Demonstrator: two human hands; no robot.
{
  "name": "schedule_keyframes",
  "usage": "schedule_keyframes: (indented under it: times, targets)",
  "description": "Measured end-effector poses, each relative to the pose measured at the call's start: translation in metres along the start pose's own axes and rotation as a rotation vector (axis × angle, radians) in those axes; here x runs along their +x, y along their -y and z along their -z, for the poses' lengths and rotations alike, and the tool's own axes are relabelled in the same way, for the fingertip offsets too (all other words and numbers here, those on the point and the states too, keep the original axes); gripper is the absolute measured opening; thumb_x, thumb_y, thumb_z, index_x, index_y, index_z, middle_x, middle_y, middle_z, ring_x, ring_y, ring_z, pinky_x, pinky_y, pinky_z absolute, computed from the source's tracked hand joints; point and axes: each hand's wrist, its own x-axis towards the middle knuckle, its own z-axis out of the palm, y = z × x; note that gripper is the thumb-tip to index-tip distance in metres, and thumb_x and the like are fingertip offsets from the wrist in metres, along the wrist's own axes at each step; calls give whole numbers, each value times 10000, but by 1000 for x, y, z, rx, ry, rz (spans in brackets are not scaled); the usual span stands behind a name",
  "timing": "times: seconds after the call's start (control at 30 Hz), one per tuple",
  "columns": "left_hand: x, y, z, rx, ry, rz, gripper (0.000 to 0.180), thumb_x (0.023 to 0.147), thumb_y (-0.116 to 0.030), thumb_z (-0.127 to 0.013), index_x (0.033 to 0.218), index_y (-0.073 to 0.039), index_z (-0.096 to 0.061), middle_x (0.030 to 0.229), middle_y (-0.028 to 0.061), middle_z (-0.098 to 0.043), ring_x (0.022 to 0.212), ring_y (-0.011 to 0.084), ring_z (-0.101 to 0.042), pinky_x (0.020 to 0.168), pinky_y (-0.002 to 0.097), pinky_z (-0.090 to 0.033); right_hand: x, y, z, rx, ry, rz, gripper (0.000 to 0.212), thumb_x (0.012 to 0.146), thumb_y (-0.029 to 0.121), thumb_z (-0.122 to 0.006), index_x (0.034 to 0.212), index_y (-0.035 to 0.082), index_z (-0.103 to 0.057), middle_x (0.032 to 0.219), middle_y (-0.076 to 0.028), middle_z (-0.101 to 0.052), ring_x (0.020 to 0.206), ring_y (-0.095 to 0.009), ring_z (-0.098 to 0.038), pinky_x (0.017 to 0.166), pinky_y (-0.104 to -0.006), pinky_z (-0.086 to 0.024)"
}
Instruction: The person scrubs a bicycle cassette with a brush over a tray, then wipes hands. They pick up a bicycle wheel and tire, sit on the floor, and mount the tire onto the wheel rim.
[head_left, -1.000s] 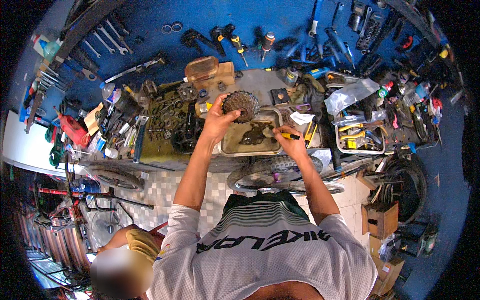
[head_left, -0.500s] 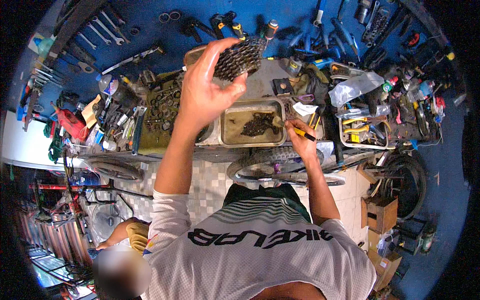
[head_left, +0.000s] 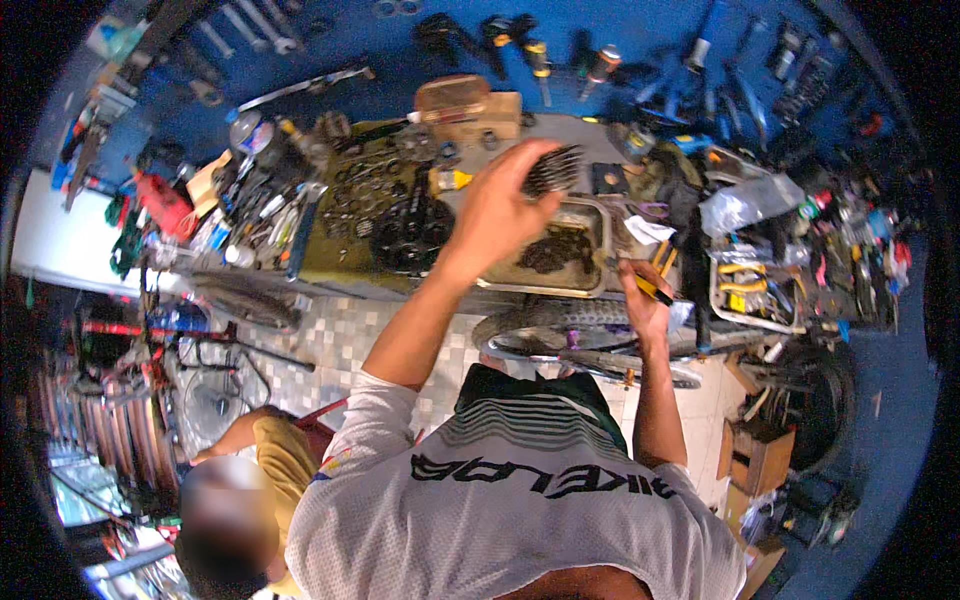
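My left hand (head_left: pixel 503 212) grips a dark bicycle cassette (head_left: pixel 554 172) by its edge, thumb on one side and fingers on the other. It is held tilted above the far left part of a metal tray (head_left: pixel 606 238). Dark, greasy liquid and sludge (head_left: pixel 550 252) lie in the tray's bottom. At the tray's right edge, my right hand (head_left: pixel 648 312) is closed around a brush (head_left: pixel 655 291) with a yellow and black handle. The brush's tip is hard to make out because of blur.
Left of the tray, small parts and a dark crankset (head_left: pixel 412 235) lie on a green mat (head_left: pixel 335 255). A tray of yellow-handled pliers (head_left: pixel 742 285) stands to the right. Bicycle wheels (head_left: pixel 560 340) lean below the bench. Another person (head_left: pixel 285 470) is at lower left.
My left hand has lowered the cassette toward the tray and turned it, so its cogs now show more edge-on. My right hand still holds the brush by the tray. The whole view has shifted.
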Motion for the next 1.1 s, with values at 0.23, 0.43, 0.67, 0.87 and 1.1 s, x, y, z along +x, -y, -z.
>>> schedule_keyframes:
  times: [0.23,0.43,0.67,0.87,1.1]
  targets:
    - [-82,78,-60,-101,19,269,621,800,-214,-822,1338,-33,-569,1280,173,-637,1246,342,-587,1057,435,-460,-10,-19,-12,18,138,26,280,979,294,-700,940,18,-693,858,-25,-685,818,-105,-606,784,-267,-493]
    - [-88,95,-22,-314,-62,337,555,777,-133,-818,1294,-74,-624,1133,161,-725,993,245,-723,904,353,-535,3,-33,-4,-106,146,-18,299,985,325,-688,950,28,-687,858,-19,-670,806,-107,-597,766,-258,-475]
    - [-129,162,116,-35,-607,421,539,731,-181,-874,1173,42,-660,1044,133,-736,916,195,-695,855,334,-552,6,-14,-26,-73,200,33,269,951,250,-707,1055,2,-702,932,-88,-717,867,-174,-654,802,-312,-517]
    - [-214,269,246,-46,-887,902,431,725,-188,-878,1026,65,-701,891,86,-737,766,160,-666,723,321,-531,8,-13,-53,-49,232,67,299,983,291,-677,1034,-4,-689,890,-73,-686,814,-143,-606,742,-300,-481]
    - [-226,301,247,-202,-967,964,351,704,-180,-909,895,5,-680,849,62,-711,688,167,-647,654,304,-512,11,-2,-82,-115,220,97,359,978,355,-687,977,-5,-683,828,-55,-683,791,-115,-601,715,-278,-476]
